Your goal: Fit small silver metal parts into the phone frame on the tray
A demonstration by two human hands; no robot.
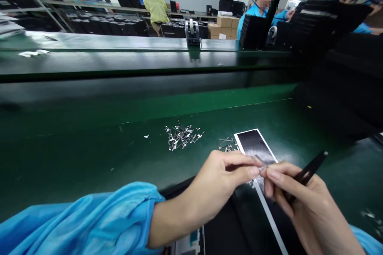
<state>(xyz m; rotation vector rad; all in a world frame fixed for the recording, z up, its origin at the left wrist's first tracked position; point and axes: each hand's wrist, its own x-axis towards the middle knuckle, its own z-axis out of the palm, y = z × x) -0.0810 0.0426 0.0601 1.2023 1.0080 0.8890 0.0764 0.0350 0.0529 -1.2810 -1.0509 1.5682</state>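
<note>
My left hand (220, 181) reaches in from the left, with thumb and forefinger pinched on a small thin strip (259, 161). The fingertips of my right hand (302, 195) meet it there, closed at the same small piece. Black tweezers (314, 166) lie across my right palm, their end sticking out up and to the right. Under both hands runs a long black sheet with a white border (257, 143). Beside its far end lies a small group of strip parts (229, 143). Partly hidden below my left forearm is a black panel (223, 227).
A larger pile of small metal strips (182, 137) lies on the green table (89, 143). Behind it, a raised shelf (119, 59) holds a tape dispenser (192, 34). Dark stacked panels (338, 75) crowd the right side. Several people work in the background.
</note>
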